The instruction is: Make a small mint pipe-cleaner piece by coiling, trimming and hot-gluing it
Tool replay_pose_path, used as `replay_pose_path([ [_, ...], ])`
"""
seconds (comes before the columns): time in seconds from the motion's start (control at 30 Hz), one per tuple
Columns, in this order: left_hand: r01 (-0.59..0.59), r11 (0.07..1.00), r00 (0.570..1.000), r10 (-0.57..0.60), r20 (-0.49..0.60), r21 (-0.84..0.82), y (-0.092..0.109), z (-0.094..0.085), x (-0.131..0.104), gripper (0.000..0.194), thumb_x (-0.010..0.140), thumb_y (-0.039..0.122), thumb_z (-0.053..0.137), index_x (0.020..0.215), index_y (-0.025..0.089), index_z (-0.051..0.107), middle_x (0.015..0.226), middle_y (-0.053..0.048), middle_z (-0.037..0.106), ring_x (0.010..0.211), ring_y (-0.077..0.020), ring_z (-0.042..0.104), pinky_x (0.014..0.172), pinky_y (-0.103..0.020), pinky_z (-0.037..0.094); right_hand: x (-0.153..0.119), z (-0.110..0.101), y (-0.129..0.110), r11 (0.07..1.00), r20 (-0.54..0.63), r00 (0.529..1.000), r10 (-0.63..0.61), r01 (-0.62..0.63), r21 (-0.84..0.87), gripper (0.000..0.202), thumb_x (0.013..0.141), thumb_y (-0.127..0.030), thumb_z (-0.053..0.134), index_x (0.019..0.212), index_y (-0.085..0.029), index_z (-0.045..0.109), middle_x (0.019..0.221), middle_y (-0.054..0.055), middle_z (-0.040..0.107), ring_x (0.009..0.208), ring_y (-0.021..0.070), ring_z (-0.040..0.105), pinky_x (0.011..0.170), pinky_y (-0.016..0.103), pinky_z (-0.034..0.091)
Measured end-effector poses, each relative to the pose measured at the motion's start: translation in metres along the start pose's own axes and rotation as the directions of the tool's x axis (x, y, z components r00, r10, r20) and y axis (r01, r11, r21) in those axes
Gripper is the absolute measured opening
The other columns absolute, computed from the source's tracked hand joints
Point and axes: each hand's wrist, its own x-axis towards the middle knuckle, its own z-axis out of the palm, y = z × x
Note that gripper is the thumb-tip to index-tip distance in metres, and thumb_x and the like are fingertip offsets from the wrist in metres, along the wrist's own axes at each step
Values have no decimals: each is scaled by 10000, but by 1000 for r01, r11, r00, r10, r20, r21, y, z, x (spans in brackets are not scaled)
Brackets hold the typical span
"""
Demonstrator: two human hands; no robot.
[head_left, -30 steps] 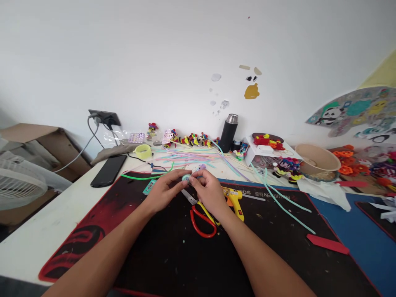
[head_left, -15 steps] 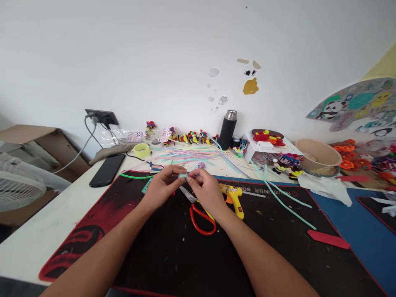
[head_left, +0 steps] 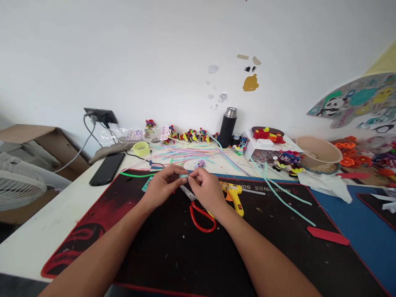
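My left hand point(head_left: 162, 185) and my right hand point(head_left: 206, 190) meet above the back of the dark mat point(head_left: 173, 255). Between their fingertips is a small mint-green piece point(head_left: 183, 176), which looks like bent pipe cleaner; the fingers hide most of it. Both hands are closed in a pinch on it. Scissors point(head_left: 202, 229) with red handles lie beneath, their blades partly behind my fingers. A yellow glue gun point(head_left: 236, 201) rests just right of my right hand. A little purple figure point(head_left: 201, 163) sits behind my fingers.
Pastel pipe cleaners point(head_left: 188, 153) spread along the back, with two mint ones point(head_left: 287, 204) reaching over the mat. A black thermos point(head_left: 227, 128), a phone point(head_left: 107, 169), a tape roll point(head_left: 141, 149), a beige bowl point(head_left: 318, 150) and a red strip point(head_left: 328, 236) lie around. A fan point(head_left: 20, 181) stands left.
The hands stay almost in place, with the fingers shifting slightly around the mint-green piece, which is now more covered. The whole view has tilted a little.
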Motion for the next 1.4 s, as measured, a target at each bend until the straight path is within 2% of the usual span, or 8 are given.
replay_pose_path([
  [0.2, 9, 999, 999, -11, 31, 48, 1, -3, 1, 298, 854, 492, 811, 999, 231, 814, 1084, -100, 756, 1055, -266, 699, 936, -411, 583, 1, 0, 3, 1000, 23, 1000, 2, -2, 12, 135, 941, -277, 605, 815, -232, 601, 544, -60, 503, 497, 135, 440, 524, 270, 273],
  [0.53, 49, 996, 995, -55, 88, 70, -2, -9, 2, 307, 857, 507, 804, 1013, 244, 829, 1086, -92, 765, 1027, -262, 721, 907, -395, 597, 2, -1, 7, 999, 69, 997, 27, -28, 20, 127, 945, -274, 618, 827, -228, 620, 639, -33, 630, 569, 146, 541, 561, 258, 330],
  [0.83, -30, 974, 984, -11, 177, 223, -3, -15, 4, 240, 901, 451, 760, 1035, 276, 853, 1116, -96, 796, 1070, -283, 729, 979, -422, 566, 1, -1, 4, 965, 105, 994, 0, 28, -261, 81, 936, -197, 648, 868, -223, 683, 694, 0, 713, 599, 164, 570, 582, 281, 292],
  [0.97, -32, 967, 978, -21, 208, 251, -3, -17, 4, 214, 914, 431, 745, 1038, 295, 854, 1118, -84, 803, 1073, -284, 731, 985, -425, 560, 1, 0, 4, 947, 124, 992, -18, 57, -318, 74, 930, -188, 656, 874, -221, 693, 738, 23, 736, 647, 180, 593, 590, 287, 280],
  [1.13, 12, 973, 974, -63, 216, 229, -4, -17, 3, 218, 906, 434, 758, 1034, 285, 853, 1111, -84, 802, 1059, -282, 736, 948, -402, 563, 2, 0, 3, 947, 123, 992, -8, 47, -316, 78, 909, -186, 666, 838, -216, 676, 686, 6, 693, 590, 163, 548, 580, 287, 271],
  [1.4, 120, 989, 972, -135, 191, 89, -3, -15, 2, 282, 859, 476, 803, 1017, 246, 846, 1113, -92, 804, 1064, -287, 738, 963, -399, 555, 2, -3, 0, 990, 125, 992, 33, -15, -141, 138, 877, -195, 670, 767, -227, 593, 540, -68, 538, 502, 127, 473, 554, 261, 284],
])
